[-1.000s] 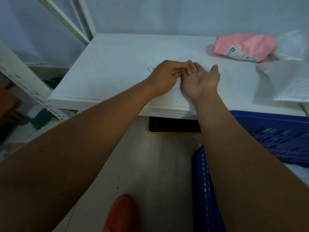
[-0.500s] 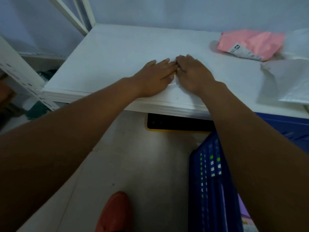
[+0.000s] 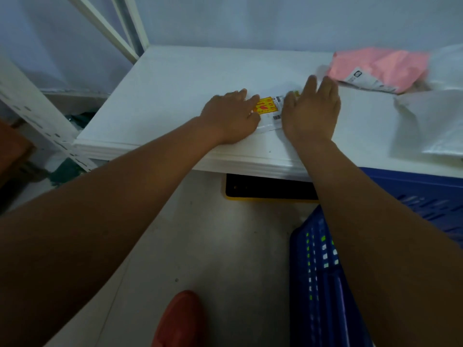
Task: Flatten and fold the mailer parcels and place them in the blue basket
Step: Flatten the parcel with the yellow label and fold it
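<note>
**Hands spread apart across the white mailer**

At the far left stands a white metal rack [image 3: 37,113], and next to it the white table [image 3: 175,78] carries all the parcels. The left hand [image 3: 231,118] lies palm down near the table's front edge, fingers straight and together, pressing flat on the left part of a white mailer [image 3: 269,126] and gripping nothing. Half a second ago the two hands met fingertip to fingertip and hid the mailer. Now there is a gap between them, and a yellow sticker [image 3: 266,107] with red print and a strip of printed label show in it. The right hand [image 3: 312,111] is also palm down with its fingers stretched out and slightly fanned. It presses on the right part of the same mailer and holds nothing. It has slid to the right, so its fingertips are now close to the pink mailer [image 3: 380,68], which lies crumpled at the back right of the table. A white plastic bag [image 3: 431,126] lies just right of that, near the table's right end. The blue basket [image 3: 320,284] stands on the floor below the table's right side, under the right forearm. A red shoe [image 3: 180,321] shows at the bottom edge.
</note>
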Tool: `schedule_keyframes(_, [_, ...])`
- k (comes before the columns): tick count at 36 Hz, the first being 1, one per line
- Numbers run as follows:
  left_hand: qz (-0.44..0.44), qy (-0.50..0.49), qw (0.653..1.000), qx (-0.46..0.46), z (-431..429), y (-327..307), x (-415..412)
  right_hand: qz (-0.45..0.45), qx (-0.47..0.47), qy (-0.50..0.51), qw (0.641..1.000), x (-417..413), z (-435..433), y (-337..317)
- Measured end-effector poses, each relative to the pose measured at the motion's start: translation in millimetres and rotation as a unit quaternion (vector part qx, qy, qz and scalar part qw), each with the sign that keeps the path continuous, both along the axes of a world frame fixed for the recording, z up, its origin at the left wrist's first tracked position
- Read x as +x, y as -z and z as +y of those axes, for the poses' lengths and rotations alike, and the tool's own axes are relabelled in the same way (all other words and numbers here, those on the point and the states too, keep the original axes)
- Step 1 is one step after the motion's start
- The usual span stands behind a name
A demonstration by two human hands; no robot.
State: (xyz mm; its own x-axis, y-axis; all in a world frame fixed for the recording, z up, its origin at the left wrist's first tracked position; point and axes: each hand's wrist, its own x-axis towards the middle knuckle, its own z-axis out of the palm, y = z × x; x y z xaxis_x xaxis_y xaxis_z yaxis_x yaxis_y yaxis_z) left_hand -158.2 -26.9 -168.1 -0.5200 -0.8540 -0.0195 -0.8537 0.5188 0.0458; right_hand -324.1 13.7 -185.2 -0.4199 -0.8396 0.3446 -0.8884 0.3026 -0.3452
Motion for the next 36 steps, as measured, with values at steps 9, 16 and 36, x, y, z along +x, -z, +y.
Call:
schedule_keyframes(9, [0.080, -0.153, 0.985, -0.015, 6, -32, -12, -0.104, -0.071, 0.051, 0.991, -1, 7, -9])
schedule_keyframes(16, [0.316, -0.268, 0.876, 0.246, -8, -48, -13, -0.192, -0.035, 0.013, 0.981, -6, 6, -11])
schedule_keyframes(36, [0.623, -0.183, 0.662, 0.374, 20, -32, 13, -0.540, -0.067, -0.109, 0.832, -32, 41, -32])
